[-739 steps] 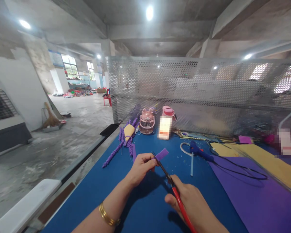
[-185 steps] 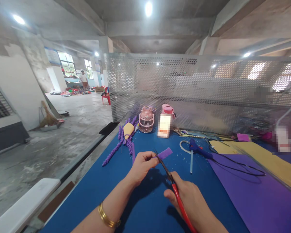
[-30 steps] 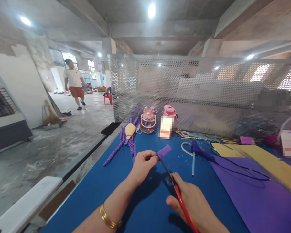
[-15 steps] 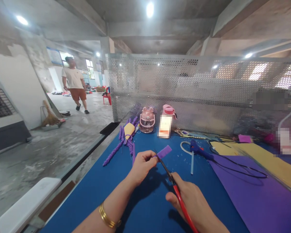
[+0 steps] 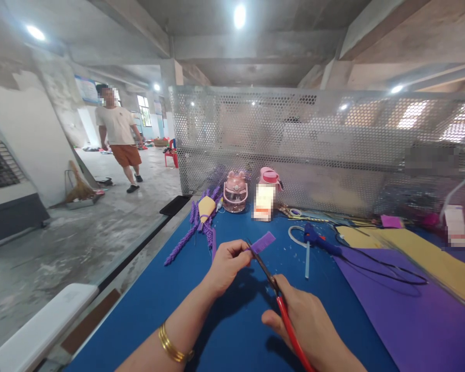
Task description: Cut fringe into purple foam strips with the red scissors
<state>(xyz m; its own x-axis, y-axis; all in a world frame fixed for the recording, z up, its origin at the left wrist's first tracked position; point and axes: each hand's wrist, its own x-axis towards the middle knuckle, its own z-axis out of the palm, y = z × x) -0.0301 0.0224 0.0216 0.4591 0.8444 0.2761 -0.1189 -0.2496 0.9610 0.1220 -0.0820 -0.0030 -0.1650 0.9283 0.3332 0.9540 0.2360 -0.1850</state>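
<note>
My left hand pinches one end of a small purple strip between thumb and fingers, over the blue table. In my right hand are red-handled scissors, with the dark blades lying against the strip right beside my left fingertips. Whether the blades are fully closed is hard to make out. Beyond my left hand lie purple lavender-like stems and a yellow piece with a purple band around it.
A blue glue gun with a black cord lies right of my hands, beside a purple sheet and yellow sheets. Pink bottles stand before a perforated metal screen. A person walks on the left.
The person on the left has come nearer. My right thumb has shifted slightly left; the purple strip and my left hand stay practically where they were.
</note>
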